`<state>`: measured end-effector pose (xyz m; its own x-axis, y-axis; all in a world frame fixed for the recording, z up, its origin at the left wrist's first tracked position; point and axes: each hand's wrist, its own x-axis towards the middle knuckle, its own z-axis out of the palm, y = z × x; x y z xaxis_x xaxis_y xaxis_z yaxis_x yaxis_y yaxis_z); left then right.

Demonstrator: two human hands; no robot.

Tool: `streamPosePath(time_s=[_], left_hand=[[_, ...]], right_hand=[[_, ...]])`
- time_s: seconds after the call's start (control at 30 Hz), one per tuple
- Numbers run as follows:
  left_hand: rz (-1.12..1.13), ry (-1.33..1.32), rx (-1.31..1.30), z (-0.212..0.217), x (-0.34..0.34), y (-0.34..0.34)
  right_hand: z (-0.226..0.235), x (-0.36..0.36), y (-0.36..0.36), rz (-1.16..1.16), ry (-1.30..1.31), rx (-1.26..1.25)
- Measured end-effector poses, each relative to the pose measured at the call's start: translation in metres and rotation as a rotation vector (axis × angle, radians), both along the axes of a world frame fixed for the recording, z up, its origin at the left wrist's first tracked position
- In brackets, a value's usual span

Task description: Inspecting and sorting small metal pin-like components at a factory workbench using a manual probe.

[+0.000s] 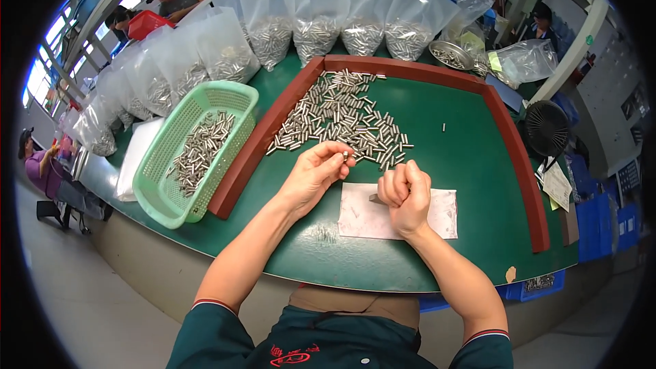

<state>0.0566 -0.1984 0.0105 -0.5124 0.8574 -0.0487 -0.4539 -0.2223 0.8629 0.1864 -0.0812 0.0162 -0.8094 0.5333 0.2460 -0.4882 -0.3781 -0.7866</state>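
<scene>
My left hand pinches a small metal pin between thumb and fingertips, just in front of a heap of short silvery metal pins. To its right, my right hand is closed above a pale, stained cloth that lies flat on the green tabletop. From the thumb-side of that fist a flat grey piece sticks out to the left; the fingers hide the rest, so its kind does not show. One lone pin lies apart from the heap at the right.
Red-brown bars border the work area at left, back and right. Outside them, a green basket holds more pins, and clear bags of pins line the back. A metal bowl and black fan stand at right. Other people sit beyond.
</scene>
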Motion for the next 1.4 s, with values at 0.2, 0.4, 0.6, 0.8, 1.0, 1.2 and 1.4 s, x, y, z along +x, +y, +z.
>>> streamPosePath(time_s=[0.2, 0.4, 0.6, 0.8, 1.0, 1.2, 1.4], left_hand=[[0.008, 0.037, 0.001, 0.001, -0.001, -0.003], [0.002, 0.064, 0.016, 0.0, -0.002, 0.001], [0.0, 0.093, 0.023, 0.004, 0.001, -0.002], [-0.038, 0.306, -0.225, 0.011, 0.01, -0.001], [-0.039, 1.302, -0.197, 0.007, 0.034, -0.003], [-0.021, 1.409, -0.173, 0.002, 0.036, 0.002], [-0.019, 1.431, -0.271, 0.004, 0.039, 0.002]], right_hand=[[0.0, 0.001, -0.005, 0.021, 0.018, 0.041], [-0.001, 0.002, 0.0, 0.016, 0.024, 0.045], [0.003, 0.004, -0.004, 0.018, 0.029, 0.042], [-0.001, 0.003, 0.001, -0.02, 0.084, -0.007], [0.003, 0.006, 0.01, -0.023, 0.093, -0.12], [0.008, 0.007, 0.004, -0.03, -0.029, -0.101], [0.009, 0.009, 0.003, 0.007, -0.071, -0.189]])
